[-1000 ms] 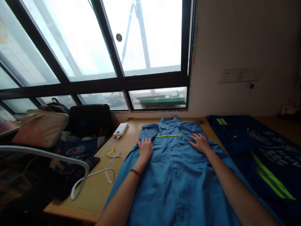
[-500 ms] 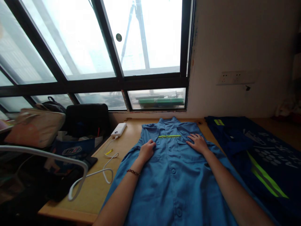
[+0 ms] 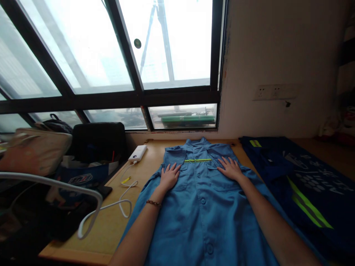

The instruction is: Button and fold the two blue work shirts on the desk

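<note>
A blue button-up work shirt (image 3: 194,218) lies front side up on the wooden table, its collar toward the window. A yellow-green reflective strip (image 3: 197,160) crosses its chest. My left hand (image 3: 169,176) rests flat with fingers spread on the chest at the left, beside a pocket. On the other side, my right hand (image 3: 230,169) also lies flat, fingers apart, near the right pocket flap (image 3: 213,166). Neither hand grips the cloth. The shirt's lower end runs out of view at the bottom.
A dark blue garment (image 3: 299,177) with reflective bands lies to the right. On the table's (image 3: 111,225) left side is a white power bank (image 3: 138,153) with a white cable (image 3: 122,201). Bags (image 3: 36,151) and a black chair (image 3: 98,140) stand at left. A window rises behind.
My left hand has opened from a closed pinch at the left pocket and now lies spread on the cloth. My right hand stays flat in nearly the same place.
</note>
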The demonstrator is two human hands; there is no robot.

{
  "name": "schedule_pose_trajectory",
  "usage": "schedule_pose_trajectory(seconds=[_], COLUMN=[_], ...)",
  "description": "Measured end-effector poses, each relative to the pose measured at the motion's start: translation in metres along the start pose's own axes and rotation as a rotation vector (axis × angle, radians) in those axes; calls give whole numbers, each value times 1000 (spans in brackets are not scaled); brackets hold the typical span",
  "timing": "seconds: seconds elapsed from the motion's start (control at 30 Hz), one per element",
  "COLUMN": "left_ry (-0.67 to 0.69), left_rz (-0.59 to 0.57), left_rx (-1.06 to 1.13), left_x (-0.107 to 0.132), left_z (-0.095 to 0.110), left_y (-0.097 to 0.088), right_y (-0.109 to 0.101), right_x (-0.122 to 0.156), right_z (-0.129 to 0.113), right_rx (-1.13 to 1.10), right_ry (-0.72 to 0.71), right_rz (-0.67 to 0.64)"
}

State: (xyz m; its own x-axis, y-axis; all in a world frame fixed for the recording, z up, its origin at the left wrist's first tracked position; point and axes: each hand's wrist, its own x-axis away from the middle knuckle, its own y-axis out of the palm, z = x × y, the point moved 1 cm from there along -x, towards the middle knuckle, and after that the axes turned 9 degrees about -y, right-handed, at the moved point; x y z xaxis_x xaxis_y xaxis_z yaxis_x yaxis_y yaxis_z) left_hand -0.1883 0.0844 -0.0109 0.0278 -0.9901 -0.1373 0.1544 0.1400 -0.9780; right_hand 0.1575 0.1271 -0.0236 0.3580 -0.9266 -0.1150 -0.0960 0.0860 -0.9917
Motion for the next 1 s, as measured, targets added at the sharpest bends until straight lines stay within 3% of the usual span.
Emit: schedule_pose_trajectory(seconds=[0.5, 0.63, 0.73, 0.87, 1.0], left_ry=[19, 0, -31, -101, -93], left_rz=[3, 61, 126, 215, 156], left_rx=[53, 117, 167, 186, 139], left_x=[5, 5, -11, -56, -91], left_z=[4, 10, 13, 12, 13], left_y=[-6, -11, -20, -33, -24], right_y=[3, 3, 1, 0, -3], right_x=[5, 10, 10, 11, 13], right_z=[-2, -4, -4, -6, -10], right_rx=[30, 29, 22, 15, 22], right_ry=[-6, -5, -8, -5, -1], right_rz=[47, 78, 86, 84, 105])
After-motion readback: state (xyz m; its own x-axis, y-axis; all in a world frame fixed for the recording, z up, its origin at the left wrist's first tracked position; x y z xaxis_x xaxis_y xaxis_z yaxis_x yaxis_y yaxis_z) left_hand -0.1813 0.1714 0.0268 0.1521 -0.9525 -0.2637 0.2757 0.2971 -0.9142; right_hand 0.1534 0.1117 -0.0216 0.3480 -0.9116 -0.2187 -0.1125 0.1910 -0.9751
